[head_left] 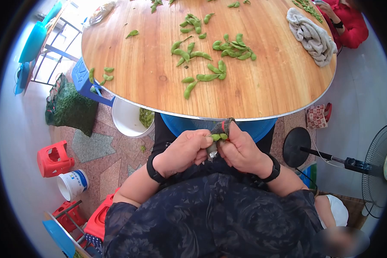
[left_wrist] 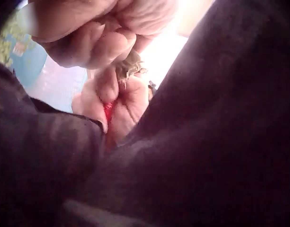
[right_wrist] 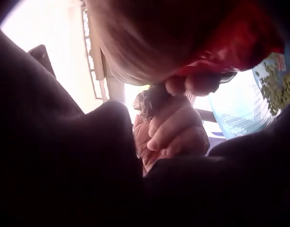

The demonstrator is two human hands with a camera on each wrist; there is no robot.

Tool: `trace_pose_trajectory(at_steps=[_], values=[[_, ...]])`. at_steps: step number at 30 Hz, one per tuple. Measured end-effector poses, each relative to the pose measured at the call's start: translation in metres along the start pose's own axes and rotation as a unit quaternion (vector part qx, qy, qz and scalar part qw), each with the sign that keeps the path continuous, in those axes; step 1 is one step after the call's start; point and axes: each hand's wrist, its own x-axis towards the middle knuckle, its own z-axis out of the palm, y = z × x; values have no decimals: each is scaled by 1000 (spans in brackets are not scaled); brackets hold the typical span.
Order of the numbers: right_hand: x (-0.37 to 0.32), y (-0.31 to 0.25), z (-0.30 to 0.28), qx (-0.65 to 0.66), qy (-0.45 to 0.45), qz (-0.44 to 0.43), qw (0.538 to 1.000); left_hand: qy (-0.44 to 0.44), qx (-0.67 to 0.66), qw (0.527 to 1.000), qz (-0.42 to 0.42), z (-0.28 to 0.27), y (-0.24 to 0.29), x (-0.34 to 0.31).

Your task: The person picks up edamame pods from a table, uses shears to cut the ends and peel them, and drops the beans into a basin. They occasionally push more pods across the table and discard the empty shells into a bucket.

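Observation:
Both hands meet just in front of the table's near edge. My left hand (head_left: 185, 148) pinches one end of a green pod (head_left: 216, 137) between thumb and finger. At the pod's other end is my right hand (head_left: 243, 149), its fingers curled; a dark covering with a red stripe (head_left: 223, 127) wraps one finger. A grey-green bundle with a shiny tip (head_left: 212, 151) sticks out between the hands; what it is I cannot tell. In the left wrist view the left fingers (left_wrist: 88, 38) are curled. The right wrist view shows the left hand (right_wrist: 175, 130) beyond the bundle.
Green pods (head_left: 235, 49) lie in loose groups on the round wooden table (head_left: 137, 86), with a grey cloth (head_left: 311, 36) at right. Under the edge are a blue basin (head_left: 172, 124) and a white bucket (head_left: 124, 118). A fan (head_left: 376, 167) stands at right; another person (head_left: 352, 26) sits at upper right.

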Motion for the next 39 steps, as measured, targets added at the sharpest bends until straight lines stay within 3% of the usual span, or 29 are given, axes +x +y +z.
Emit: trace_pose_trajectory(at_steps=[1,2,4,6,7,8,9,11,15,17,18,19,21,22,24,25,27,29,33,38,39], values=[[1,5,2,-120,56,-110,985,-16,-91,995,-44,-3,-1,3],[0,6,-4,-119,55,-110,985,-21,-147,987,-67,-5,-3,6],[5,-7,-26,-336,-71,-229,911,-21,-78,994,-69,-3,0,9],[9,-16,-39,-359,-117,-207,903,-24,-7,997,-70,0,0,12],[10,-18,-45,-380,-163,-184,891,-21,112,993,7,0,-4,13],[10,-18,-50,-332,-167,-171,912,-19,229,969,86,1,-6,14],[10,-20,-51,-336,-166,-170,912,-22,228,969,88,3,-5,15],[10,-23,-53,-203,-134,-93,966,-31,318,925,204,3,2,15],[13,-25,-49,-232,-78,-110,963,23,383,897,219,-12,11,-5],[14,-37,-53,-300,-69,11,951,92,347,893,270,-30,13,-35],[18,-40,-54,-308,-67,22,949,160,311,893,284,-40,10,-48],[25,-44,-52,-307,-68,13,949,225,272,888,295,-55,5,-60],[39,-51,-48,-374,-36,-57,925,407,305,824,250,-107,-12,-75],[48,-53,-44,-375,-35,-60,924,408,305,822,253,-132,-21,-84],[70,-55,-30,-432,-21,-175,884,495,323,769,243,-165,-33,-99],[79,-54,-22,-434,-22,-179,883,497,322,768,246,-166,-35,-103],[93,-45,-6,-442,-27,-270,855,505,283,785,221,-165,-35,-110],[98,-42,4,-482,-36,-252,838,497,269,790,238,-156,-35,-105],[103,-45,4,-535,-6,-222,815,387,265,852,232,-120,-27,-82],[92,-48,-13,-549,58,-193,811,208,336,867,302,-63,1,-52],[88,-44,-19,-538,99,-191,815,208,332,868,304,-54,7,-47]])
